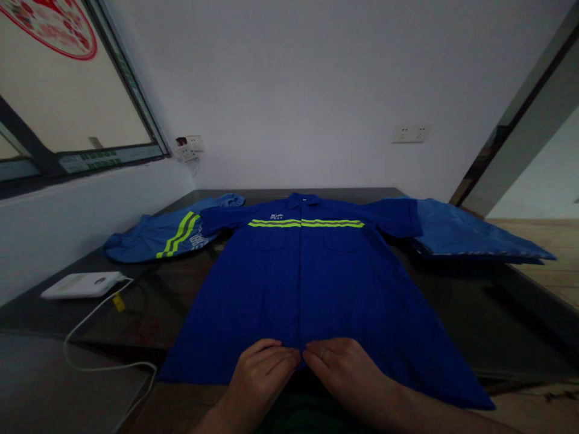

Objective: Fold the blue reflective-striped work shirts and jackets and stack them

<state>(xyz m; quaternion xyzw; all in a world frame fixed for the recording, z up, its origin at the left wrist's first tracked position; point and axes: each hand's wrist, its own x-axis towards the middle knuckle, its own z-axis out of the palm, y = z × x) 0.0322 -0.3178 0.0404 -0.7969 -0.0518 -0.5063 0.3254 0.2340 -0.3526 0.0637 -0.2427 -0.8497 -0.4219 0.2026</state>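
Observation:
A dark blue short-sleeved work shirt [344, 277] lies spread front up, its collar at the far end and a yellow-green reflective stripe across the chest. At the near hem, beside the centre placket, my left hand [265, 367] pinches the cloth with its fingers together. Just to the right, almost touching it, my right hand [337, 364] grips the same hem; a ring shows on one finger. Both thumbs are mostly hidden. The hem's outer corners spread out to either side of my hands.
A lighter blue garment with reflective stripes [149, 238] lies at the left, partly under a sleeve. Folded blue cloth [461, 229] is stacked at the right. A white device [84, 284] with a white cable [97, 367] rests on the dark table [470, 319]. Walls stand behind and left.

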